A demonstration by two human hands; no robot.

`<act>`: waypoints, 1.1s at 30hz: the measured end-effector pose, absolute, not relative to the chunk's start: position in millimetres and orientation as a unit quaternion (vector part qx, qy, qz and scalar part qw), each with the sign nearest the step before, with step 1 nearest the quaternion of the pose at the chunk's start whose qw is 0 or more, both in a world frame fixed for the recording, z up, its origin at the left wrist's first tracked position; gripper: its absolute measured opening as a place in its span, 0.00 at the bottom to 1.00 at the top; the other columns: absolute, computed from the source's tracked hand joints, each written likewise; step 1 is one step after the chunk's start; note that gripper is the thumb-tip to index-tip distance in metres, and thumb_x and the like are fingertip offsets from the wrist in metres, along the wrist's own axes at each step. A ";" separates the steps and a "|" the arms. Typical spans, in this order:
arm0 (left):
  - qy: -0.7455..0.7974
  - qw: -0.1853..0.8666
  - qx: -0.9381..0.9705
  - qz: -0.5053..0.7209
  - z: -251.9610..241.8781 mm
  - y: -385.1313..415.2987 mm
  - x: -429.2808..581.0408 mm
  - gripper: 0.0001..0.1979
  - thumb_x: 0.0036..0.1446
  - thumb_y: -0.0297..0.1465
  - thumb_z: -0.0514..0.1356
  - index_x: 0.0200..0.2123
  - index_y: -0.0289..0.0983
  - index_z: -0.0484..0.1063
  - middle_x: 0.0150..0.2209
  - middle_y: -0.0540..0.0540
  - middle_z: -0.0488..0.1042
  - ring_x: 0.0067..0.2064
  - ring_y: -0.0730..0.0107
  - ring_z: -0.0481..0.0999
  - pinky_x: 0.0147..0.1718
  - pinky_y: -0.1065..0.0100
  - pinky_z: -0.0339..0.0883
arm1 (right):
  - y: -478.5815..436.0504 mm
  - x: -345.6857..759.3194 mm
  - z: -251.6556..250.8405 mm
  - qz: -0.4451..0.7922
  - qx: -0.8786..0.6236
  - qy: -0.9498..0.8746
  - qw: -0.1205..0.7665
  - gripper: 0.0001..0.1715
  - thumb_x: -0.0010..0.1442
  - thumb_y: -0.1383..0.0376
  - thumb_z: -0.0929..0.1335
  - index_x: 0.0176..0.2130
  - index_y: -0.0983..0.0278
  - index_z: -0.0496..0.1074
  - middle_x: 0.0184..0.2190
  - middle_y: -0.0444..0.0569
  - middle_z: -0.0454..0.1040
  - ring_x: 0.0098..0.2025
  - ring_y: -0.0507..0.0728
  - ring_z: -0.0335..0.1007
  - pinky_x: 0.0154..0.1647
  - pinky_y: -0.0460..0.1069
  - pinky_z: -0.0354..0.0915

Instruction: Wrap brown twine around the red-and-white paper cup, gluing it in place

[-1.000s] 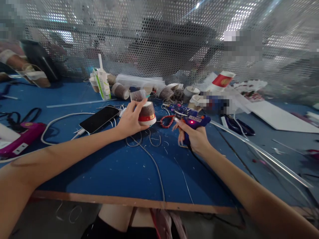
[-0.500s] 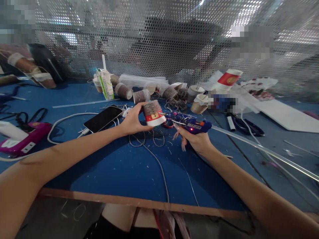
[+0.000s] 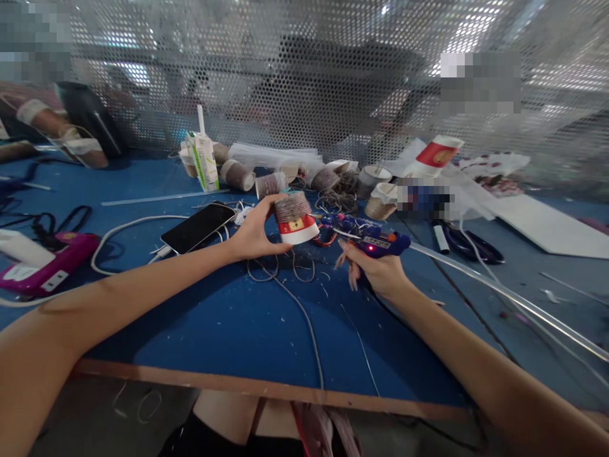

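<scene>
Closer together than a second ago, the twine-wrapped cup (image 3: 294, 222) and glue gun (image 3: 378, 242) nearly meet above mid-table. The left hand (image 3: 259, 228) grips the cup; the right hand (image 3: 383, 271) is closed round the glue gun's handle. Beneath, the blue table (image 3: 228, 324) carries a phone (image 3: 197, 228) at left and other cups (image 3: 238, 175) farther back; a perforated screen (image 3: 228, 82) rises on the far side.

The held cup (image 3: 295, 222) was red and white, ringed with grey-brown cord (image 3: 292, 206). The glue gun (image 3: 380, 244) was dark blue, its light (image 3: 370, 248) red; the table (image 3: 228, 324) blue, the phone (image 3: 197, 228) black.
</scene>
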State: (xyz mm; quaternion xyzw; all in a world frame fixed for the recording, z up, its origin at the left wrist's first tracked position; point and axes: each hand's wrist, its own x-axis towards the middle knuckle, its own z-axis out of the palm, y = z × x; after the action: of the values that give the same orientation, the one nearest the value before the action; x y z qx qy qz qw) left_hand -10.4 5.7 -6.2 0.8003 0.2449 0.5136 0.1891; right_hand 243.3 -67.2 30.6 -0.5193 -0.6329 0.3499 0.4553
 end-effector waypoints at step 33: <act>0.205 0.209 0.802 0.520 -6.2 4.3 -11.5 0.43 0.48 0.44 0.69 0.62 0.37 0.55 0.59 0.33 0.67 0.62 0.49 0.71 0.62 0.49 0.67 | -70.1 237.2 40.8 0.358 -0.550 -0.612 0.441 0.20 0.45 0.59 0.70 0.12 0.60 0.61 0.06 0.40 0.59 0.10 0.49 0.59 0.14 0.47 0.62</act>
State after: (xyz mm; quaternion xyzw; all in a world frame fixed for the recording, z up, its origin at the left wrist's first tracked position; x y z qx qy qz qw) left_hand -11.5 4.3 -6.2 0.8023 0.2045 0.5202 0.2092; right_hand 237.2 -70.1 40.8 -0.5496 -0.6123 0.3581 0.4414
